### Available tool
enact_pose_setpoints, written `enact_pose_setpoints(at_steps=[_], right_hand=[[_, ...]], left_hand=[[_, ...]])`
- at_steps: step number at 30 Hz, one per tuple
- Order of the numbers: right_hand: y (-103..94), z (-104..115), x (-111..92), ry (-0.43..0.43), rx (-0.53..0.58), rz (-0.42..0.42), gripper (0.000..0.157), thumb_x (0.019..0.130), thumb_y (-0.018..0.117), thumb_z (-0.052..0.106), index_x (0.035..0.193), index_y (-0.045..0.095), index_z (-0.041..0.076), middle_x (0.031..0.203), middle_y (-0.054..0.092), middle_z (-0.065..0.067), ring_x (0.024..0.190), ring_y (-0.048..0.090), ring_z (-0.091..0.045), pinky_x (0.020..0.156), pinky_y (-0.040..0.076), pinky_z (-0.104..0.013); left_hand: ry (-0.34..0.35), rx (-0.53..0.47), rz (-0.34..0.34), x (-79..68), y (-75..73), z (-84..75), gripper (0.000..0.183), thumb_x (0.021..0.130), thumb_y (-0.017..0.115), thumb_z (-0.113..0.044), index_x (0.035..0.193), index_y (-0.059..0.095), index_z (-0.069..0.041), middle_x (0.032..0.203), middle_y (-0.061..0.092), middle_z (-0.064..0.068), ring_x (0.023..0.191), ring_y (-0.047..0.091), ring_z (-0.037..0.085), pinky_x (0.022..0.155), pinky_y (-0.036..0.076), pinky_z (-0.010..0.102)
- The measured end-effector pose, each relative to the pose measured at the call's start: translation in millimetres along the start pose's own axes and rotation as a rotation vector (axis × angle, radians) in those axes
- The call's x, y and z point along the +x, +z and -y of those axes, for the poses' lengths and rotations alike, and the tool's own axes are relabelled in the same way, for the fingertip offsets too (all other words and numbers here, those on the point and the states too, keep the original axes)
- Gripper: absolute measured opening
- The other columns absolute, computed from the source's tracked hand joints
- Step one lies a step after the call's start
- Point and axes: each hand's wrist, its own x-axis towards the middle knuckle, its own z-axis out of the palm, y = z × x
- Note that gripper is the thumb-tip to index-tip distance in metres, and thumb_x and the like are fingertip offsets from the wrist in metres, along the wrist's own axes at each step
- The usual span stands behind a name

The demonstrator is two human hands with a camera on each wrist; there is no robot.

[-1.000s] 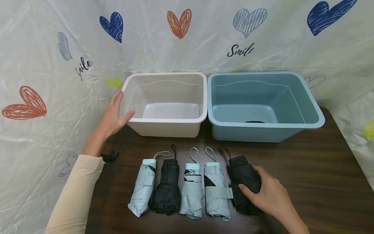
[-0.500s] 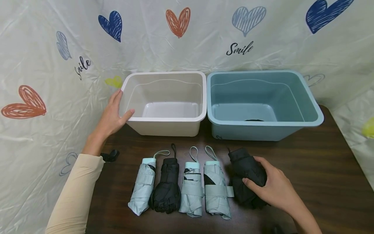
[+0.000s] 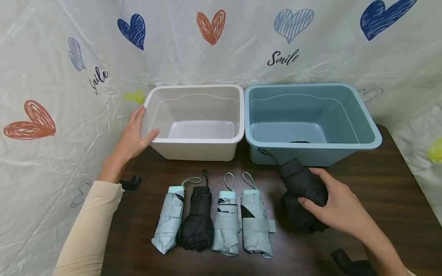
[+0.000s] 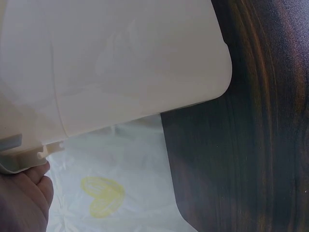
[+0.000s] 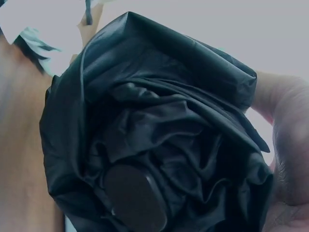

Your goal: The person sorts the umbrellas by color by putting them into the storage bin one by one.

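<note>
As the left hand (image 3: 131, 140) grips the cream rectangular plastic bin (image 3: 197, 151) by its corner, likely for steadiness, the right hand (image 3: 340, 205) clasps 1 folded black fabric umbrella (image 3: 304, 184)

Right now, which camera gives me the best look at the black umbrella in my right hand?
The head view: it shows the black umbrella nearly whole, gripped by your right hand. The right wrist view shows mainly its bunched end, close up; the left wrist view, none of it.
</note>
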Motion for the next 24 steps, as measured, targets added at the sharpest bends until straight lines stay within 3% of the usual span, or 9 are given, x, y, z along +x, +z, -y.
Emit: enact_pose_setpoints(at_steps=[9,17,24], right_hand=[[-22.0,4.0,14.4,-0.061,-0.034,-0.032,0.082,0.08,0.083,0.037,0.147,0.044,0.01,0.134,0.06,-0.028,0.107,0.064,-0.047,0.075,0.051,-0.058],[-35.3,7.8,26.0,-0.08,-0.049,-0.056,0.082,0.079,0.084,0.035,0.146,0.046,0.009,0.12,0.066,-0.025,0.091,0.066,-0.035,0.062,0.047,-0.035],[-54.5,11.0,34.0,-0.072,-0.063,-0.067,0.084,0.078,0.085,0.038,0.147,0.046,0.008,0.124,0.066,-0.025,0.091,0.066,-0.034,0.062,0.046,-0.028]], left_hand=[[0.008,-0.006,-0.001,-0.4,-1.0,1.6,0.089,0.094,0.059,-0.044,0.161,0.017,-0.005,0.169,0.016,0.016,0.154,0.022,0.041,0.122,0.022,0.064],[-0.001,-0.013,0.003,0.2,-0.3,0.7,0.087,0.093,0.059,-0.039,0.162,0.017,-0.006,0.169,0.016,0.016,0.154,0.023,0.041,0.121,0.023,0.065],[-0.004,-0.012,0.004,-0.3,0.0,-1.4,0.088,0.093,0.06,-0.041,0.162,0.016,-0.008,0.169,0.016,0.015,0.154,0.023,0.041,0.122,0.023,0.065]])
